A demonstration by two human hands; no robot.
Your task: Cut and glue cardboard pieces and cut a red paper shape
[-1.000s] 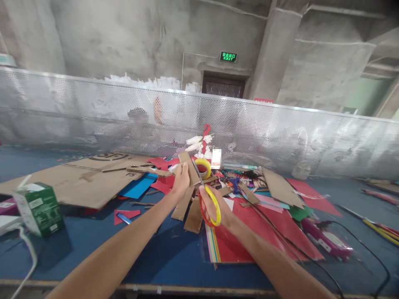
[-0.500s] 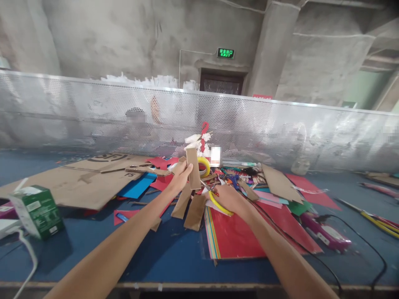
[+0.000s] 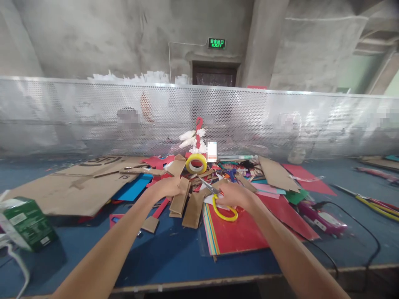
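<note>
My left hand (image 3: 166,187) is closed on a brown cardboard strip (image 3: 180,198) that lies down among other cardboard pieces on the blue table (image 3: 168,253). My right hand (image 3: 236,194) rests low over the red paper and grips scissors (image 3: 222,204) with a yellow and red handle; the blades point up and left toward the cardboard. A yellow tape roll (image 3: 196,163) sits just behind both hands.
A big cardboard sheet (image 3: 71,182) lies at the left, a green box (image 3: 26,224) at the near left. Red paper (image 3: 240,232), coloured scraps and a purple tool (image 3: 322,220) with a black cable lie at the right. A perforated metal screen (image 3: 280,120) runs across the back.
Both hands have dropped toward the table. The cardboard strip went from held upright to lying in the pile, and the scissors came down flat onto the red paper.
</note>
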